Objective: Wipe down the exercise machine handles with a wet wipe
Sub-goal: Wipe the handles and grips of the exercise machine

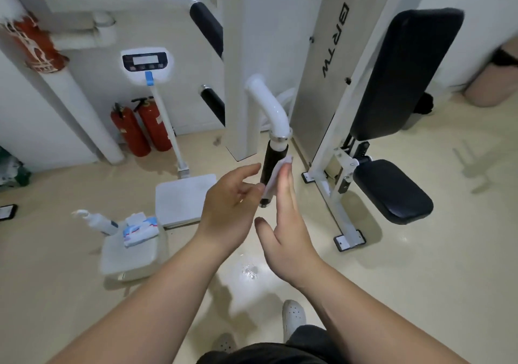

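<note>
At the far left edge a dark phone (7, 212) lies on the floor. Two red fire extinguishers (141, 130) stand against the wall. In front of them, a low white stool (129, 260) carries a spray bottle (98, 222) lying on its side and a pack of wipes (140, 227) with a sheet pulled up at the top. Just right of the stool is a standing scale (183, 203), its platform on the floor and its display up on a post.

The left hand (229, 203) reaches forward from a bare forearm, palm turned to the right. Its grip is wide: the thumb stretches toward the handle and the fingers are loosely curved, one fingertip at the lower edge of the wipe. I cannot tell whether it pinches the wipe.

The black handle (269, 167) hangs almost upright from a curved white tube (269, 105). The wet wipe (276, 180) lies along the handle's right side.

The right hand (288, 229) stands on edge, fingers straight and together, pressing the wipe flat against the handle. Its thumb juts out to the left, clear of the handle, so this grip is flat and uncurled.

Further right stands the machine's white frame (333, 184), with a black back pad (403, 74) and black seat pad (392, 189). A white shoe (293, 317) shows below the hands.
</note>
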A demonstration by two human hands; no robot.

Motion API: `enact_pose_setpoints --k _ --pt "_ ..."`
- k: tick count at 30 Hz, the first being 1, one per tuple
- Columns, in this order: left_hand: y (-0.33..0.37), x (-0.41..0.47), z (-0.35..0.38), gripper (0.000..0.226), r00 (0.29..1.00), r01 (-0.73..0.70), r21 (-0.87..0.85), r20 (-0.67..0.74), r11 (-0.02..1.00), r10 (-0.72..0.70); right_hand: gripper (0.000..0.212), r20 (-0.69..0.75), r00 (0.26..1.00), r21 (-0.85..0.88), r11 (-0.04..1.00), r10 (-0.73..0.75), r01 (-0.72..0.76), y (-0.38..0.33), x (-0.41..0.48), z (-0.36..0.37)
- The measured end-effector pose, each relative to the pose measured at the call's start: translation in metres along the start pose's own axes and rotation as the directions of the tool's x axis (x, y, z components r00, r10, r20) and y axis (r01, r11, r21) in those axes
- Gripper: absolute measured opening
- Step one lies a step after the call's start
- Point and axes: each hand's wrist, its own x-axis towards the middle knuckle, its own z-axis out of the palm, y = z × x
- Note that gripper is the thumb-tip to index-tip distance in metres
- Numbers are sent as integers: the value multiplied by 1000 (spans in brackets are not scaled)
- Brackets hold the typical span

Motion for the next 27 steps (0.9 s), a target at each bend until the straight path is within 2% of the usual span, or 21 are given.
enact_pose_setpoints --k 2,5,8,10,13,15,18,21,24,27 --pt "1 3 7 25 999 -33 -16 22 999 34 95 -8 1000 -24 1000 3 -3 0 1 -1" --pt "2 13 15 5 987 -160 41 5 986 160 91 1 1000 -39 999 22 -22 -1 0 -2" --pt "1 24 21 21 974 -225 131 0 965 227 93 5 999 -68 997 42 -41 -3 -2 -7" --pt "0 30 21 21 980 -198 109 -11 974 201 89 -91 996 -157 987 8 -22 -7 -2 -14" --pt "-4 38 16 21 994 -112 17 -7 994 112 83 -288 946 -328 944 -148 47 -8 4 -30" --pt "-6 46 15 18 998 -69 1 -13 998 69 86 -233 953 -450 890 -194 71 -5 11 -42" --pt "1 57 22 15 994 -103 3 -18 995 103 92 -71 985 -558 825 -155 89 -3 15 -52" --pt "4 67 30 10 993 -107 -38 -57 994 105 91 -52 986 -553 827 -157 102 -6 14 -55" --pt "1 68 35 13 996 -63 -196 -81 979 48 87 -47 989 -539 837 -140 93 -7 16 -58" --pt "1 67 43 19 987 -42 -280 -161 959 -4 84 -58 986 -533 840 -157 102 -6 19 -55"
